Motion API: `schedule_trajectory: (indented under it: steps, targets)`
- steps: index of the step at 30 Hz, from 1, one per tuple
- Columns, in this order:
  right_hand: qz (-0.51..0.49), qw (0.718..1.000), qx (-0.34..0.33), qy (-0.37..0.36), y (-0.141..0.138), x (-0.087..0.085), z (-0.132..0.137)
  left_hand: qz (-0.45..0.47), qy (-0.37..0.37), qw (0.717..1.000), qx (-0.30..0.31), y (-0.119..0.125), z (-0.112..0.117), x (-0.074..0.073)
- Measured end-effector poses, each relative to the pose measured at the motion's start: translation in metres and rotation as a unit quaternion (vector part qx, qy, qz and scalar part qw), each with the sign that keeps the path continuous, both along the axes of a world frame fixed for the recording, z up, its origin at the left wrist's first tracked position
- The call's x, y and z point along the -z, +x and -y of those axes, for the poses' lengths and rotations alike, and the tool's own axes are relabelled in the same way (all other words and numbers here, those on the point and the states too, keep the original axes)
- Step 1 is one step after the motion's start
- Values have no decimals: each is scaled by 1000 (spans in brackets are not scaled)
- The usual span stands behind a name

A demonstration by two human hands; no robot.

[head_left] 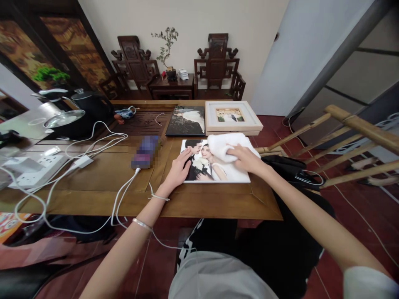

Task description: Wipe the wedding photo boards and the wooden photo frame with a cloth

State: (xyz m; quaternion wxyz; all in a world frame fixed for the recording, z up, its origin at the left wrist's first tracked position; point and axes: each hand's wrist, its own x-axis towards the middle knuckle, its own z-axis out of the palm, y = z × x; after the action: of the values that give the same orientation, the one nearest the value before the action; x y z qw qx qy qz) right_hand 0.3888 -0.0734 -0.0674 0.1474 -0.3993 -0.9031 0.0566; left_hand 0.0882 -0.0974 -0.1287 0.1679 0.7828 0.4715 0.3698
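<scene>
R fingers [238,152] bent round wht cloth [218,146]; L fingers [183,155] sl. spread on photo [204,167].

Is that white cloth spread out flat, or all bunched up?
Bunched up: the white cloth makes thick, puffy folds at the right hand, covering only part of the photo.

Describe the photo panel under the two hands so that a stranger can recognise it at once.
Start at the long wooden table; the photo panel lies near its right end. The left hand rests on it and the right hand holds a white cloth on it. Unlike the dark picture and the framed picture behind, it shows a couple close up.
</scene>
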Motion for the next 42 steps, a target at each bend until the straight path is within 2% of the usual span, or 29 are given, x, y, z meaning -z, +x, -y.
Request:
schedule_trajectory:
  steps: [4,7,9,12,18,20,22,26,34,37,40,42]
  targets:
    - [-21,1000,15,7,-4,-2,-34,3,-4,1000,-1,0,1,-1]
    - [-29,999,32,19,-6,3,-30,1,-6,1000,-3,0,1,-1]
    - [-26,999,37,24,-5,8,-14,0,-6,1000,-4,0,0,-1]
    - [-21,999,25,22,2,14,24,0,-3,1000,-5,1,0,-1]
    - [-19,998,-53,8,16,13,112,-2,-6,1000,-7,1,1,-2]
    - [-18,997,-76,-8,16,10,130,-1,-6,1000,-6,1,2,-2]
    - [-20,996,-89,-21,15,8,138,0,-5,1000,-4,1,2,-2]
    - [-21,996,-86,-23,9,8,119,0,-5,1000,-3,1,2,-2]
    - [-1,999,-28,-19,-24,-7,14,0,-13,1000,-2,1,1,-2]
    - [-9,1000,-17,-4,-36,-10,-15,-1,-16,1000,2,1,2,-4]
    - [-7,1000,-1,7,-43,-9,-21,1,-18,1000,1,1,3,-5]
    - [1,1000,2,10,-43,-6,-10,2,-19,1000,-1,1,3,-5]
